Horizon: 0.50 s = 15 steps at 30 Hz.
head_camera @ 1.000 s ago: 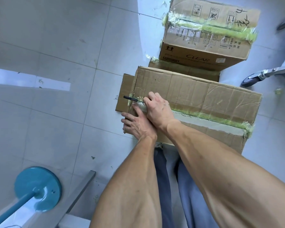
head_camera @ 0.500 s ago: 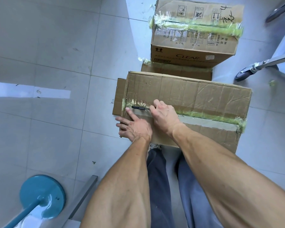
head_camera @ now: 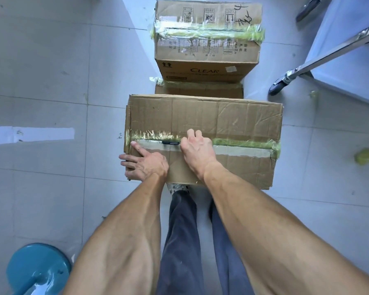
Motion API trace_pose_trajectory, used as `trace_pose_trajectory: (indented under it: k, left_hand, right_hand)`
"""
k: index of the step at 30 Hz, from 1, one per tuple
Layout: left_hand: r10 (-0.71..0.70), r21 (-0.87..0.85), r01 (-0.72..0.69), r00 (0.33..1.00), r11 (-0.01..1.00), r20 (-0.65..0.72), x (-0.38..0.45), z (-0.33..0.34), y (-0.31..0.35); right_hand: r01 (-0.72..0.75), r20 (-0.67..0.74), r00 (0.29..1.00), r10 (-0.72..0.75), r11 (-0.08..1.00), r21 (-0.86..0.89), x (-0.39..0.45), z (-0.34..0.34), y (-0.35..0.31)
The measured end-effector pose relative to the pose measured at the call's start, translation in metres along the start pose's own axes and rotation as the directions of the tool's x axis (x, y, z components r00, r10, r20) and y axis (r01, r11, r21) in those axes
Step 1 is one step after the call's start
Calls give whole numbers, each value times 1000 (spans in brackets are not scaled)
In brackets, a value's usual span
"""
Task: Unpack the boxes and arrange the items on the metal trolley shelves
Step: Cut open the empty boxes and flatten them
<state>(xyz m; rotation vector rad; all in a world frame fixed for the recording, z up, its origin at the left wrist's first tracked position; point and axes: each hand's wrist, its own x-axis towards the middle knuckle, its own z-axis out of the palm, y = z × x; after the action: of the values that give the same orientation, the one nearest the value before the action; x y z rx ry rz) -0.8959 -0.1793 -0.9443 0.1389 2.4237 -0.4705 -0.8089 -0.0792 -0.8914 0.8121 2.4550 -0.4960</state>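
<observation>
Right hand (head_camera: 197, 149), gripping black cutter (head_camera: 171, 142), has slid rightward along taped seam (head_camera: 243, 143); left hand (head_camera: 145, 165) presses carton (head_camera: 205, 118) flat. Step: slitting tape. Next: finish cut, lift flaps.

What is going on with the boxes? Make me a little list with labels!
Nearest box: big cardboard box, top seam taped shut
Tape: greenish tape along the seam
Right hand: right hand grips a dark tool on the seam
Left hand: left hand rests on the box's left end
Behind: taped box marked CLEAR on another box
Floor: grey tiles
</observation>
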Motion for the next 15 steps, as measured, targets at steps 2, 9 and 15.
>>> trace_pose_trajectory:
  k: [2,9,15]
  left_hand:
    - [23,6,-23,999,1000,-41,-9,-1,5]
    - [331,-68,-339,938,938,-107,-43,28,35]
    - [294,-143,-316,943,938,-154,-63,58,49]
  right_hand:
    - [-84,-27,996,86,994,64,-5,-2,0]
    - [-394,66,914,401,835,385,-11,-3,1]
    - [-524,127,832,540,688,501,-15,2,8]
